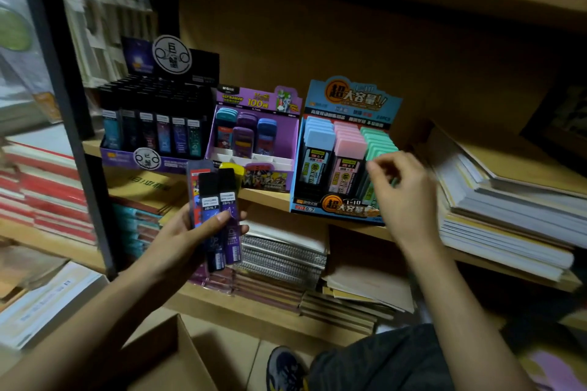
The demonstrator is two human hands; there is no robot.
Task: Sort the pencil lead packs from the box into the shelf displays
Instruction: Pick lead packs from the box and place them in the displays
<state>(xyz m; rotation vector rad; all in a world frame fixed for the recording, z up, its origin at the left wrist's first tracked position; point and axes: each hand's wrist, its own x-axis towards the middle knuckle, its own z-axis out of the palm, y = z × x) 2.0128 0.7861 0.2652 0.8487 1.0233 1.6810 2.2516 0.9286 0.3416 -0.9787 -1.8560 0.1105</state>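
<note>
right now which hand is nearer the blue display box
Right. The right hand is at the blue display box, by its green packs; the left hand holds dark packs off to its left.

left hand (197, 233) / right hand (405, 200): bare, forearms too | knee (381, 362): dark grey cloth | shoe (286, 368): grey-blue trainer, yellow sole edge

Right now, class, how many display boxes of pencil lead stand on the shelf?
3: a black display box at the left, a purple display box in the middle, a blue display box at the right. More may stand outside the view.
</note>
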